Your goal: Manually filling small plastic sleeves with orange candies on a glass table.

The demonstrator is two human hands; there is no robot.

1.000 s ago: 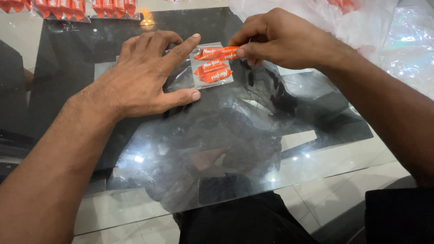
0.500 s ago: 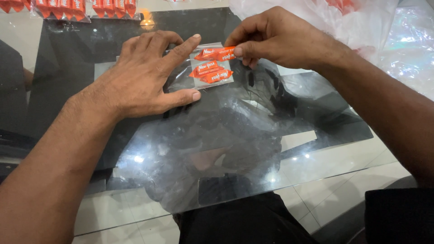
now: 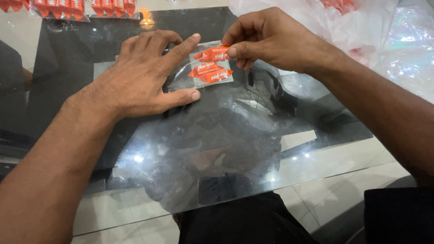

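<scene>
Left hand (image 3: 135, 77) lies flat, fingers spread, pinning a clear pouch (image 3: 209, 68) to the glass desk (image 3: 271, 149). Right hand (image 3: 271, 38) pinches a candy (image 3: 216, 54) at the pouch's 12 o'clock edge. Best: hold the mouth open, slide level. Pouch holds two candies (image 3: 210, 73). More packs (image 3: 58, 8) at 11 o'clock.

left hand (image 3: 140, 77) pressing clear pouch (image 3: 210, 68), orange candies (image 3: 212, 74)

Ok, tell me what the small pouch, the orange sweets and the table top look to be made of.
Small pouch: thin clear plastic film, glossy; the dark top shows through it.
Orange sweets: glossy wrappers with twisted ends, probably plastic film or foil.
Table top: glass, seemingly; it mirrors the person and shows floor tiles beneath.
</scene>
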